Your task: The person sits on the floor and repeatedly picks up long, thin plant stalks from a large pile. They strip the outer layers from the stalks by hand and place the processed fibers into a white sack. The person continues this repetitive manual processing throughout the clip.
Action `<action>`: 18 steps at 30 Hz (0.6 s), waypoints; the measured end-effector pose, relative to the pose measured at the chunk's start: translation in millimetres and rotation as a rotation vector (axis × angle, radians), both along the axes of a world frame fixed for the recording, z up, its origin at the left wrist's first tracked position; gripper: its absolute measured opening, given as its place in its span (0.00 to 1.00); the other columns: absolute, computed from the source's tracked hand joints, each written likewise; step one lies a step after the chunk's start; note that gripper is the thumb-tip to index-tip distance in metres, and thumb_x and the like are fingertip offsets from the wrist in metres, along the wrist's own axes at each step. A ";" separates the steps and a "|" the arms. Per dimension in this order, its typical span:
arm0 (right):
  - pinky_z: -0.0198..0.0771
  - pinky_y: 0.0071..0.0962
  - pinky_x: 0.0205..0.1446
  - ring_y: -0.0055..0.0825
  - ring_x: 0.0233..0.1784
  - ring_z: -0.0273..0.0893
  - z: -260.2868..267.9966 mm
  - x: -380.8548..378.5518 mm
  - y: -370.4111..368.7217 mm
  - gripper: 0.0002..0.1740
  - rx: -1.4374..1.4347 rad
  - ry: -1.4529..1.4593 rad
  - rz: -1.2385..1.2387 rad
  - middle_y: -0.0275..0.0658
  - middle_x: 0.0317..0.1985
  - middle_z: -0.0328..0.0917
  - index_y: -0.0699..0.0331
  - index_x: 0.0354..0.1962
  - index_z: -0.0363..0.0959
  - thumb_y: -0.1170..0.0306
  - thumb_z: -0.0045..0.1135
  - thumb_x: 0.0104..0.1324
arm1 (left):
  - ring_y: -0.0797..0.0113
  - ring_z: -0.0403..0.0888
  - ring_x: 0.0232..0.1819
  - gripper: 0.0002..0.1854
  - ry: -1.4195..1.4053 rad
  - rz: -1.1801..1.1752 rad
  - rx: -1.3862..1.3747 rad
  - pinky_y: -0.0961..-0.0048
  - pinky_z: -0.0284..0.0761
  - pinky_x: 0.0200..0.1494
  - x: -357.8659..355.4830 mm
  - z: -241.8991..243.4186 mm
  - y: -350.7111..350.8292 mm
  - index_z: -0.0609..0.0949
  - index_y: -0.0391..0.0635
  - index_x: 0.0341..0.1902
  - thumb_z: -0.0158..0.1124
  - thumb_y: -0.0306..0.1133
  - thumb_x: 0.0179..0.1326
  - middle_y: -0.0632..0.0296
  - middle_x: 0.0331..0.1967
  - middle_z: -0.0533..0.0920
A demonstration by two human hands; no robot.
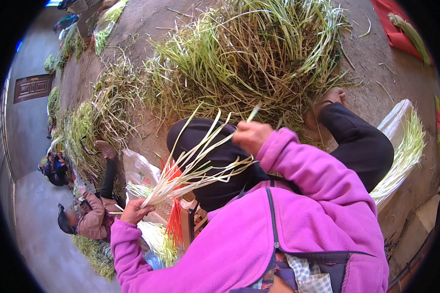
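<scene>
A loose bunch of long, pale green-white stalks (172, 183) is gripped near its whiter ends by my left hand (135, 211). The stalks fan out up and to the right, across my dark trousers. Close to the spread tips, my right hand (252, 136) is closed, slightly blurred, with a short pale stalk end (254, 112) sticking out above the fist. A few stalk tips reach that fist; whether it grips them I cannot tell. Bright red strings (175, 221) hang beside my leg, behind the bunch. Under them lies another bundle of pale stalks (156, 240).
A large heap of green and dry stalks (249, 62) lies on the floor ahead. More pale stalks (403, 161) rest on a white sack at right. A bundle (410, 34) lies on red cloth (385, 22). Another person (95, 219) sits at left.
</scene>
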State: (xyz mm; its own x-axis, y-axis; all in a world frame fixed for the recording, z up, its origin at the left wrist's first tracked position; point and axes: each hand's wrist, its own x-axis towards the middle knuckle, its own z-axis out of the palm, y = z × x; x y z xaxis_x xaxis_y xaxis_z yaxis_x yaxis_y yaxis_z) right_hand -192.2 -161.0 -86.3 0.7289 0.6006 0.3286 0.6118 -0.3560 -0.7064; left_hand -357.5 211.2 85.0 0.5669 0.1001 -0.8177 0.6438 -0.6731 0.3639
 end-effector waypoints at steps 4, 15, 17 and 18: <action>0.69 0.29 0.37 0.37 0.34 0.73 -23.2 40.0 -78.1 0.10 -0.171 0.256 -0.303 0.41 0.32 0.72 0.59 0.33 0.70 0.76 0.49 0.51 | 0.82 0.65 0.20 0.10 -0.062 -0.014 0.042 0.82 0.62 0.22 -7.4 2.6 1.2 0.78 0.40 0.36 0.62 0.28 0.49 0.70 0.17 0.72; 0.67 0.31 0.45 0.38 0.41 0.71 -4.3 -17.3 -45.1 0.22 0.006 0.605 0.248 0.41 0.44 0.69 0.57 0.42 0.66 0.67 0.60 0.47 | 0.83 0.65 0.21 0.12 -0.132 0.025 0.038 0.83 0.63 0.24 -23.0 -1.5 14.6 0.78 0.40 0.39 0.62 0.25 0.48 0.73 0.18 0.72; 0.69 0.27 0.39 0.35 0.36 0.72 3.3 -32.3 -30.8 0.21 -0.011 0.767 0.294 0.39 0.43 0.67 0.60 0.40 0.65 0.72 0.61 0.47 | 0.83 0.65 0.21 0.12 -0.131 0.037 0.037 0.83 0.63 0.24 -25.5 -2.0 16.8 0.78 0.40 0.39 0.61 0.25 0.49 0.73 0.18 0.72; 0.69 0.28 0.37 0.35 0.35 0.72 -2.7 -37.0 -27.8 0.17 0.032 0.668 0.279 0.40 0.40 0.68 0.59 0.38 0.65 0.71 0.58 0.50 | 0.83 0.65 0.21 0.12 -0.131 0.036 0.038 0.83 0.62 0.24 -25.7 -2.9 17.9 0.78 0.40 0.39 0.61 0.25 0.49 0.73 0.18 0.72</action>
